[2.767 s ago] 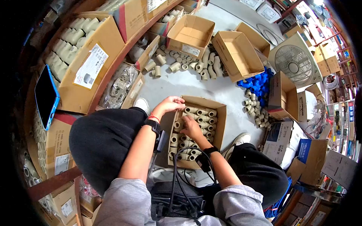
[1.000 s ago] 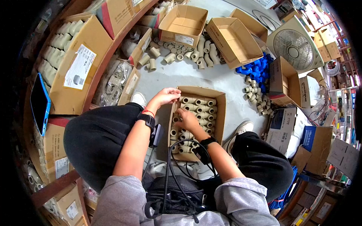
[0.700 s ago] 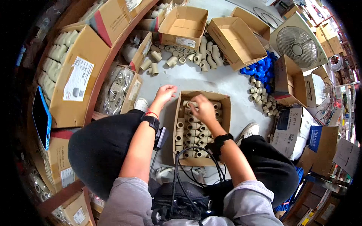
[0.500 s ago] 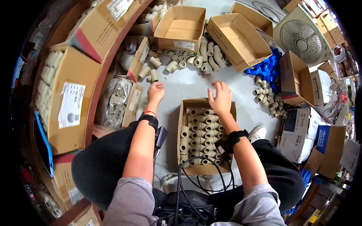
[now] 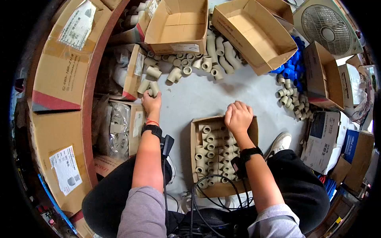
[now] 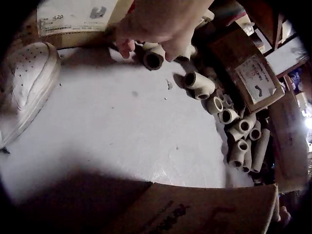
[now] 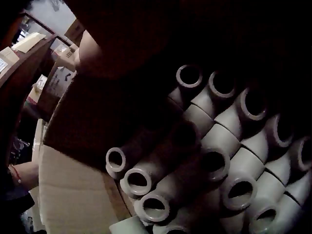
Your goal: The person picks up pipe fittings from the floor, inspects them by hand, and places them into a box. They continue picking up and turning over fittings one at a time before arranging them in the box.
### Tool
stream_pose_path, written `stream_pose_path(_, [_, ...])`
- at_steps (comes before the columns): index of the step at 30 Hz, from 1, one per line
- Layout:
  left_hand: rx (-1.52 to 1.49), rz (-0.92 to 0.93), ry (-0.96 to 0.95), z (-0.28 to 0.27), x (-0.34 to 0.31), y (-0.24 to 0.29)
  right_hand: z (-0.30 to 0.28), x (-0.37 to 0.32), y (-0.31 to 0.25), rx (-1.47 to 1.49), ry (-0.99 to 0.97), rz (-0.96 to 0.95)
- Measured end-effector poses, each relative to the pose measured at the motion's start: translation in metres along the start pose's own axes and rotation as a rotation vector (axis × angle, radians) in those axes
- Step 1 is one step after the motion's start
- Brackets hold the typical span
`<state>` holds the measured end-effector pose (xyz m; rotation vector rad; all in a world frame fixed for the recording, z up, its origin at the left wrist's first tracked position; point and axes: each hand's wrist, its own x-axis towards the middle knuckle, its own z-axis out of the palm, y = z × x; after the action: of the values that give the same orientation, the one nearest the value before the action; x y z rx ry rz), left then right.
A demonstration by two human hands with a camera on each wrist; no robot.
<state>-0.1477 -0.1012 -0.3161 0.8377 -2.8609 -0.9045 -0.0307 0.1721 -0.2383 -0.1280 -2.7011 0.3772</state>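
Gripping a pipe fitting (image 5: pixel 154 87), probably stiff, light, surest round its barrel, occupies the left hand (image 5: pixel 151 104); the right hand (image 5: pixel 239 118) looks empty.

This looks like a plumbing-supply stockroom — labelled cartons (image 5: pixel 59 75) on a reddish-brown shelf (image 5: pixel 88 103), beige pipe fittings (image 5: pixel 174 74) and blue pipe fittings (image 5: pixel 291 72) heaped across the grey floor (image 5: pixel 186 99).
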Motion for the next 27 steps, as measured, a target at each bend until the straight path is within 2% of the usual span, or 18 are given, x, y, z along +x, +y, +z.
stream_pose_path(8, [0.036, -0.147, -0.016, -0.003, 0.004, 0.016, -0.001, 0.001, 0.000, -0.019, -0.041, 0.020])
stream_pose_path(11, [-0.030, -0.244, -0.155, -0.017, -0.002, 0.031, 0.000, -0.001, 0.003, -0.017, -0.039, 0.014])
stream_pose_path(14, [-0.159, -0.335, -0.103, -0.004, -0.005, 0.025, -0.003, -0.001, 0.000, -0.006, -0.051, 0.013])
stream_pose_path(17, [-0.330, -0.286, -0.167, -0.016, -0.028, 0.050, -0.008, -0.002, -0.001, -0.019, -0.118, 0.009])
stream_pose_path(19, [-0.566, -0.315, -0.283, -0.025, -0.043, 0.072, -0.011, -0.001, 0.000, -0.041, -0.180, -0.011])
stream_pose_path(20, [-0.638, -0.325, -0.349, -0.031, -0.049, 0.083, -0.015, 0.000, 0.002, -0.035, -0.349, 0.021])
stream_pose_path(21, [-0.706, -0.333, -0.415, -0.039, -0.055, 0.096, -0.017, 0.000, 0.005, 0.059, -0.331, 0.045])
stream_pose_path(22, [-0.625, -0.274, -0.389, -0.048, -0.063, 0.109, -0.017, 0.001, 0.006, 0.157, -0.312, 0.067])
stream_pose_path(23, [-0.593, -0.214, -0.454, -0.060, -0.068, 0.121, -0.017, 0.004, 0.008, 0.257, -0.292, 0.085])
stream_pose_path(24, [-0.561, -0.151, -0.515, -0.071, -0.071, 0.133, -0.027, 0.016, 0.008, 0.396, -0.411, 0.102])
stream_pose_path(26, [-0.485, 0.004, -0.629, -0.098, -0.080, 0.153, -0.050, 0.035, 0.005, 0.506, -0.319, 0.022])
stream_pose_path(27, [-0.474, 0.006, -0.673, -0.112, -0.088, 0.164, -0.070, 0.047, -0.002, 0.558, -0.273, -0.020])
